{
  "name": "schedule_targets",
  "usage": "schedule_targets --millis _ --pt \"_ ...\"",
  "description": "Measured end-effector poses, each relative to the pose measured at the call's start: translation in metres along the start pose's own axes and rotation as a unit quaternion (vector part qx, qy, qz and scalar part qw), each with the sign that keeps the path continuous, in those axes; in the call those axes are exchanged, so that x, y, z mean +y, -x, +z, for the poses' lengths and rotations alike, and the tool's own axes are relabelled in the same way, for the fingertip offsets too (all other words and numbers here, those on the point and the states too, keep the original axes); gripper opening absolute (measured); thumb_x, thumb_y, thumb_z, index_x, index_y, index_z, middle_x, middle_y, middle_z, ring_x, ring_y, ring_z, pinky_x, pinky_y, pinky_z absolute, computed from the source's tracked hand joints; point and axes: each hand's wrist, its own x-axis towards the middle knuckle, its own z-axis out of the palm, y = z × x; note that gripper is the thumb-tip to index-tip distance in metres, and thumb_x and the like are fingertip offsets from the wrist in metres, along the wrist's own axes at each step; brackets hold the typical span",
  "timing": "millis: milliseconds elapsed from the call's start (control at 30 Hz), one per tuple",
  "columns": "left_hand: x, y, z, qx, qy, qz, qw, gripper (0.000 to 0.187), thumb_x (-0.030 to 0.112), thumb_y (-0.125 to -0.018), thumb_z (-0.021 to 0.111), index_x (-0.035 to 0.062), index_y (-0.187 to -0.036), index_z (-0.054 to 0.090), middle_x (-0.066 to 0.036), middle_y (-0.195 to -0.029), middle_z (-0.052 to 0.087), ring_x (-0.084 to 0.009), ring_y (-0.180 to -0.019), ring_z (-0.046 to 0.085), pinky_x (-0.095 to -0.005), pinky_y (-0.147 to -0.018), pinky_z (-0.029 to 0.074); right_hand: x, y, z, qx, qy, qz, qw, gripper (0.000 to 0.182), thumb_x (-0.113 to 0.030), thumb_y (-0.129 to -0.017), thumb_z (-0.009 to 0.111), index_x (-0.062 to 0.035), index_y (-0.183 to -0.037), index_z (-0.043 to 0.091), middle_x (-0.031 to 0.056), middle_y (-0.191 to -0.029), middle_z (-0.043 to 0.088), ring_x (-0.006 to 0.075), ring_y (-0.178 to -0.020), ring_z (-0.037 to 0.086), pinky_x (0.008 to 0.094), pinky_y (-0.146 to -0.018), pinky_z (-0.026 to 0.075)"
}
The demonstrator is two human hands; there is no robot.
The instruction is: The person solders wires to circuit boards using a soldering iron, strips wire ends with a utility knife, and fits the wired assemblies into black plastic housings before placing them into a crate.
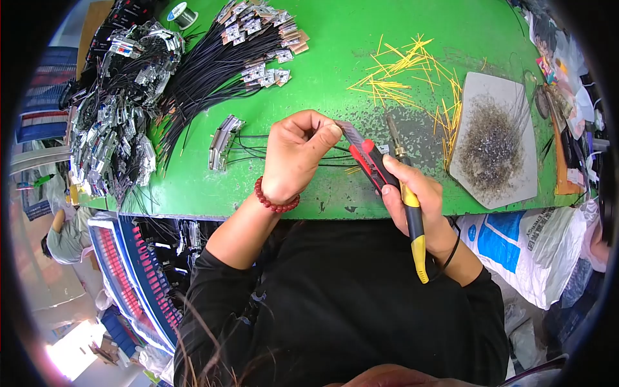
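My left hand (293, 155), with a beaded bracelet at the wrist, is closed in a pinch. What its thumb and forefinger hold is too small to make out. My right hand (416, 193) grips a red and black utility knife (369, 162), its blade out and the tip at my left thumb. A soldering iron (416, 222) with a yellow and black handle is held in the same hand, metal tip pointing up and away. Black cables (255, 149) run behind my left hand from a small stack of metal-cased connectors (224, 143) lying on the green table (335, 64).
Bundled black cables (206, 77) with connector ends and a heap of metal-cased parts (113, 132) cover the left side. A solder spool (183, 15) stands behind them. Yellow tube pieces (393, 90) lie scattered near a grey board (478, 90) strewn with dark debris.
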Motion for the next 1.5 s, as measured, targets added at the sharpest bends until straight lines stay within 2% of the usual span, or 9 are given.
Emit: schedule_targets --millis 767,867,967,1000,1100,1233,1300,1400,1500 --pt "0.002 0.000 0.002 0.034 -0.096 0.016 0.995 0.010 0.003 -0.084 0.063 0.0013 -0.074 0.061 0.002 -0.073 0.058 -0.0057 -0.068 0.050 -0.0208 -0.063 0.041 -0.003 0.003 -0.027 -0.009 -0.011 0.071 0.997 0.035 -0.003 -0.084 0.061 0.0007 -0.118 0.056 0.0116 -0.083 0.065 0.0144 -0.064 0.062 0.0259 -0.059 0.049" --pt "0.003 -0.003 0.000 0.019 -0.116 -0.002 0.993 0.011 0.002 -0.085 0.062 0.0005 -0.074 0.060 0.003 -0.071 0.054 -0.0048 -0.066 0.046 -0.0197 -0.062 0.038 0.016 0.013 -0.070 0.130 0.061 0.048 0.989 0.035 -0.008 -0.087 0.059 -0.0008 -0.120 0.053 0.0075 -0.085 0.063 0.0094 -0.061 0.057 0.0240 -0.056 0.047" --pt "0.007 -0.004 0.004 -0.014 -0.142 0.030 0.989 0.011 0.003 -0.085 0.061 0.0001 -0.075 0.058 0.004 -0.069 0.052 -0.0040 -0.065 0.044 -0.0184 -0.061 0.036 0.022 0.023 -0.148 0.258 0.072 0.244 0.932 0.027 -0.005 -0.088 0.057 -0.0018 -0.115 0.058 0.0044 -0.090 0.062 0.0073 -0.068 0.056 0.0229 -0.058 0.045" --pt "0.007 -0.005 0.007 -0.011 -0.140 0.027 0.990 0.011 0.003 -0.085 0.061 0.0001 -0.075 0.058 0.004 -0.069 0.052 -0.0040 -0.065 0.044 -0.0184 -0.061 0.036 0.046 0.038 -0.185 0.256 0.237 0.158 0.924 0.028 -0.008 -0.090 0.055 -0.0055 -0.117 0.058 0.0019 -0.086 0.061 0.0076 -0.065 0.055 0.0243 -0.055 0.044" --pt "0.009 -0.008 0.014 -0.030 -0.164 -0.010 0.986 0.013 0.005 -0.085 0.062 0.0002 -0.074 0.058 0.004 -0.068 0.052 -0.0038 -0.065 0.045 -0.0196 -0.060 0.037 0.074 0.075 -0.285 0.212 0.600 0.228 0.737 0.038 -0.022 -0.089 0.056 -0.0325 -0.125 0.053 0.0180 -0.087 0.065 0.0356 -0.069 0.063 0.0419 -0.059 0.046" --pt "0.006 -0.015 0.020 -0.056 -0.224 -0.032 0.973 0.017 0.010 -0.084 0.064 -0.0005 -0.072 0.059 0.005 -0.065 0.052 -0.0034 -0.063 0.044 -0.0212 -0.056 0.037 0.129 0.111 -0.374 0.102 0.674 0.377 0.626 0.048 -0.024 -0.088 0.054 -0.0356 -0.134 0.044 0.0168 -0.095 0.066 0.0359 -0.077 0.065 0.0456 -0.063 0.047" --pt "0.008 -0.015 0.017 -0.066 -0.193 -0.084 0.975 0.016 0.012 -0.085 0.064 0.0001 -0.075 0.060 0.005 -0.069 0.053 -0.0036 -0.066 0.045 -0.0208 -0.060 0.038 0.145 0.108 -0.369 0.141 0.703 0.227 0.659 0.039 -0.024 -0.090 0.057 -0.0248 -0.128 0.052 0.0147 -0.106 0.065 0.0297 -0.094 0.064 0.0388 -0.076 0.049" --pt "0.009 -0.015 0.014 -0.074 -0.138 -0.107 0.982 0.016 0.014 -0.088 0.063 0.0005 -0.080 0.061 0.003 -0.076 0.058 -0.0041 -0.070 0.049 -0.0206 -0.066 0.039 0.121 0.063 -0.317 0.219 0.539 0.076 0.810 0.027 -0.012 -0.089 0.061 -0.0030 -0.114 0.056 0.0105 -0.100 0.064 0.0191 -0.089 0.064 0.0283 -0.077 0.049" --pt "0.007 -0.013 0.015 -0.088 -0.108 -0.117 0.983 0.016 0.015 -0.089 0.062 0.0004 -0.083 0.062 0.000 -0.079 0.061 -0.0049 -0.074 0.051 -0.0204 -0.069 0.040 0.067 0.014 -0.201 0.268 0.223 0.137 0.927 0.028 -0.002 -0.087 0.060 -0.0002 -0.114 0.056 0.0109 -0.091 0.066 0.0165 -0.084 0.064 0.0269 -0.078 0.049"
